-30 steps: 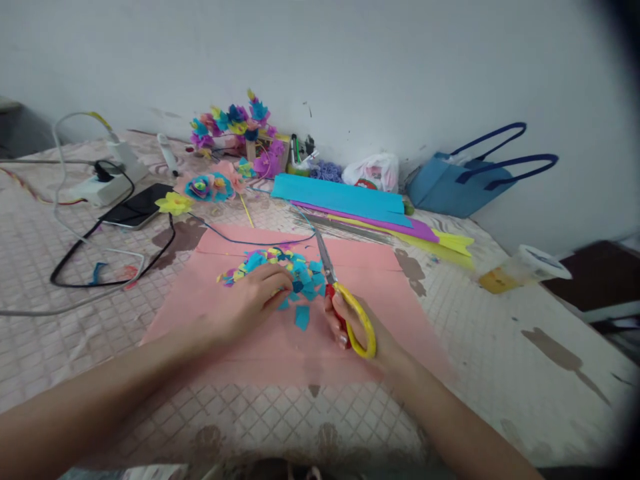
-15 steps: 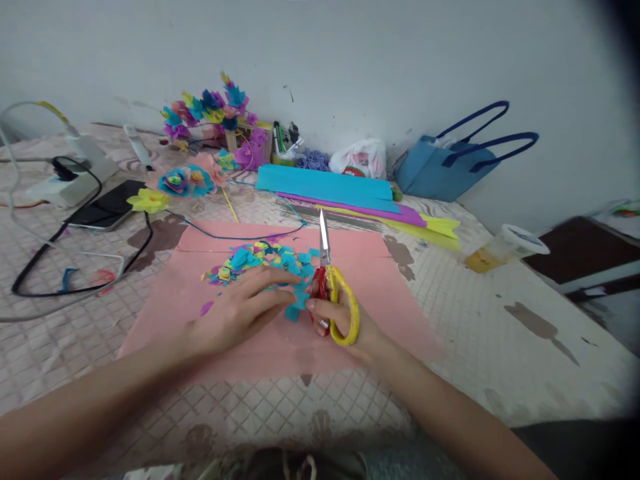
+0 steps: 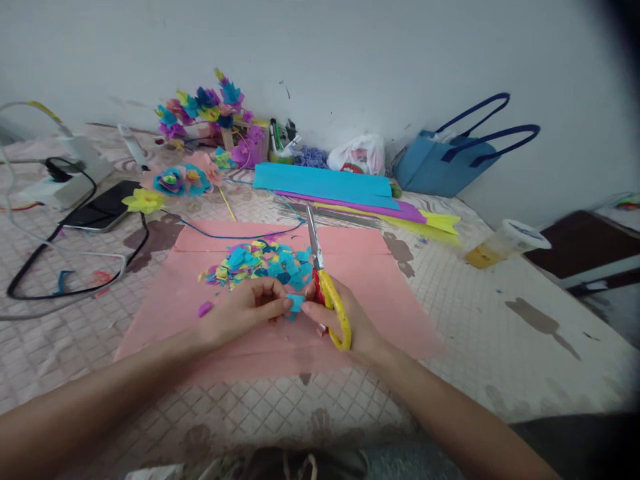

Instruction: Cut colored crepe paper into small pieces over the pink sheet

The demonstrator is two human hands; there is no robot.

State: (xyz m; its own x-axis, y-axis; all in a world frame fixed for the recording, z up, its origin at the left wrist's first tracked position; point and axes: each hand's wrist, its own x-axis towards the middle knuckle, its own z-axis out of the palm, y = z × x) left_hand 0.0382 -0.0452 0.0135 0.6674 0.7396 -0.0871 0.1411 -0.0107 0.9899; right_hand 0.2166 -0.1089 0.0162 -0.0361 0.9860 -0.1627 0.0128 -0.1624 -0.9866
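Note:
A small piece of blue paper (image 3: 296, 303) is pinched between the thumb and fingers of my left hand (image 3: 253, 305). My right hand (image 3: 345, 317) is closed around a pair of scissors (image 3: 327, 293) with yellow and red handles, blades pointing away from me. Its thumb and finger also reach the right edge of the blue piece. Both hands are over a pink paper sheet (image 3: 385, 327). Just beyond them lies a heap of cut paper bits (image 3: 260, 260) in blue, yellow and purple. One purple scrap (image 3: 205, 309) rests left of my left hand.
Folded blue paper (image 3: 320, 183) lies behind the sheet, over purple and yellow strips. Paper flowers (image 3: 200, 110), a phone (image 3: 103, 207) and a power strip (image 3: 70, 180) occupy the left. A blue bag (image 3: 445, 163) and a tilted plastic cup (image 3: 505, 245) stand at right.
My left hand has gone from outstretched fingers to a pinch on the blue paper piece. The scissors have tilted left, and my right fingers now meet the piece.

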